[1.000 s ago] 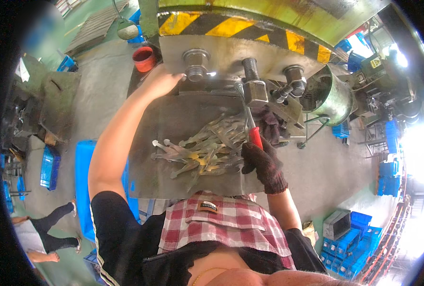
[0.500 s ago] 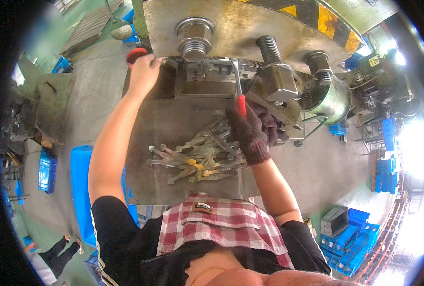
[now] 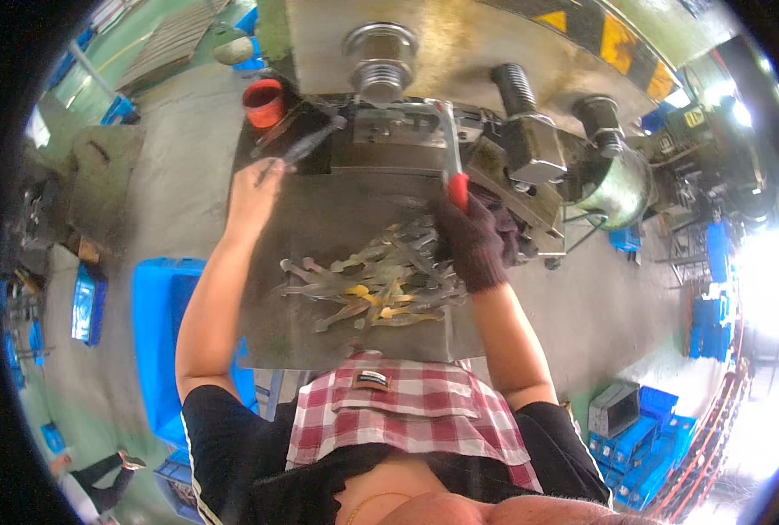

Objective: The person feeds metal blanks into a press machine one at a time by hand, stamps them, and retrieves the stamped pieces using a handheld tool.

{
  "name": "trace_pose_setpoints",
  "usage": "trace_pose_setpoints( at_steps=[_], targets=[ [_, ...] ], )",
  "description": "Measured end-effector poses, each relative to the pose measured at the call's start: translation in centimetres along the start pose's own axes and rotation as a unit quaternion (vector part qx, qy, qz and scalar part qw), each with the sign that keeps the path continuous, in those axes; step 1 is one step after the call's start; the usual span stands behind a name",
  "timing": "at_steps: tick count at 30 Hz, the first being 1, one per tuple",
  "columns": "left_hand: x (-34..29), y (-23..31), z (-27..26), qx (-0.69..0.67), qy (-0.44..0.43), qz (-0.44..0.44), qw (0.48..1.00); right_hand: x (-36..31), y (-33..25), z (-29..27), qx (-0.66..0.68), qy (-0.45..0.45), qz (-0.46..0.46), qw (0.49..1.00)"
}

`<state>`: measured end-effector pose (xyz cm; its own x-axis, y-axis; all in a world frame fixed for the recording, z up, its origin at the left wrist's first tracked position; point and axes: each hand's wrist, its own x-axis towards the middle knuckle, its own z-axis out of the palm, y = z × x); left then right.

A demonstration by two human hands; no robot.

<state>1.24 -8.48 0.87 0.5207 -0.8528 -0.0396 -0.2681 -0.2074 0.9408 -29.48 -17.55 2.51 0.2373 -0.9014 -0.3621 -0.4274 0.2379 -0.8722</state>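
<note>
My bare left hand (image 3: 256, 185) is closed on a flat metal piece (image 3: 317, 143), pinched at one end and blurred by motion. Its far end points toward the die (image 3: 398, 131) of the press. A dark knitted glove covers my right hand (image 3: 472, 234), which grips a red-handled tool (image 3: 456, 179). The tool's long metal shank reaches forward to the die, and whether its tip holds anything I cannot tell. Between my forearms, a loose pile of flat metal pieces (image 3: 372, 284) lies on the metal table (image 3: 302, 341).
A red cup (image 3: 264, 105) stands beyond my left hand. Large bolts (image 3: 529, 149) hang from the press block (image 3: 459, 44) above the die. A blue bin (image 3: 157, 350) is left of the table, and blue crates (image 3: 643, 446) are at right. Another person (image 3: 101, 481) is at lower left.
My left hand has drawn back from beside the press toward me, and a flat metal piece now shows in it. My right hand keeps the red-handled tool at the die.
</note>
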Motion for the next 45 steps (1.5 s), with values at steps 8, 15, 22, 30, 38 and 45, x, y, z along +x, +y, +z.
trace_pose_setpoints(
  at_steps=[8,15,22,30,38,45],
  targets=[
    [-1.0,0.0,0.9,0.173,0.007,0.234,0.957,-8.0,0.7,0.4,0.146,-0.202,0.025,0.968],
    [-2.8,2.0,0.2,0.473,-0.016,0.488,0.734,-7.5,0.3,0.0,0.198,-0.290,0.129,0.927],
    [-6.4,-2.2,-1.5,0.408,-0.206,0.271,0.847,-8.0,0.7,-1.1,0.125,-0.194,0.082,0.970],
    [-3.3,-3.6,-0.3,0.314,-0.322,0.069,0.891,-7.2,2.3,-2.2,0.174,-0.163,0.034,0.971],
    [3.2,2.8,2.1,0.277,-0.103,0.259,0.920,-7.8,2.0,-4.1,0.197,-0.063,0.048,0.977],
    [11.4,4.6,7.7,0.386,-0.142,0.242,0.879,-7.9,0.4,-3.2,0.191,-0.074,0.035,0.978]
  ],
)
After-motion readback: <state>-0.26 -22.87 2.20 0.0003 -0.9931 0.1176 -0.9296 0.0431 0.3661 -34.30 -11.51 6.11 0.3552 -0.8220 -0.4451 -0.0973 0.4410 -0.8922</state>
